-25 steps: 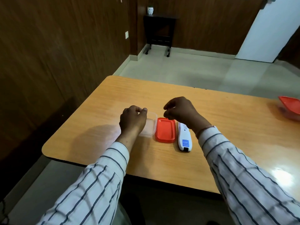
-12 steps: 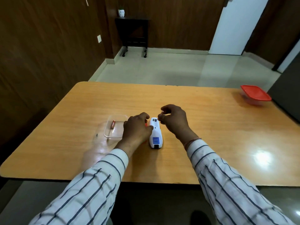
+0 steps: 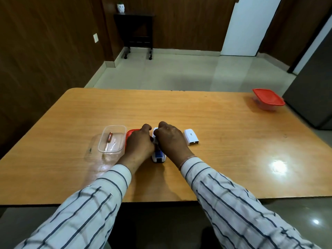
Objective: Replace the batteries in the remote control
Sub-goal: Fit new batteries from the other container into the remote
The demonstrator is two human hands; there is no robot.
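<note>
The white plastic remote control (image 3: 158, 155) lies on the orange-brown wooden tabletop (image 3: 224, 123), close to the near edge and about midway along it, lengthwise toward the person. Only its near end with a blue label shows; the rest is under both hands. The left hand (image 3: 142, 142) and right hand (image 3: 170, 139) press together over it, fingers curled down onto its far half. Each grip looks closed around the remote's body, but whether either also pinches a battery cannot be told, since the fingertips are hidden.

Just right of the right hand lies the white plastic battery cover (image 3: 191, 137), off the remote, so the compartment is judged open. Left of the left hand, a flat red plastic lid (image 3: 129, 133) peeks out, and beside it stands a clear rectangular plastic container (image 3: 106, 150) holding 1 slim reddish-brown battery (image 3: 109, 137). A second clear container with a red lid (image 3: 268, 97) sits well apart at the far right corner.

Risks from here, as judgement: a battery seated the wrong way round, because the hands block the view of the polarity marks; a cell springing free and rolling off the near edge; an elbow or sleeve nudging the loose cover or the open container.
</note>
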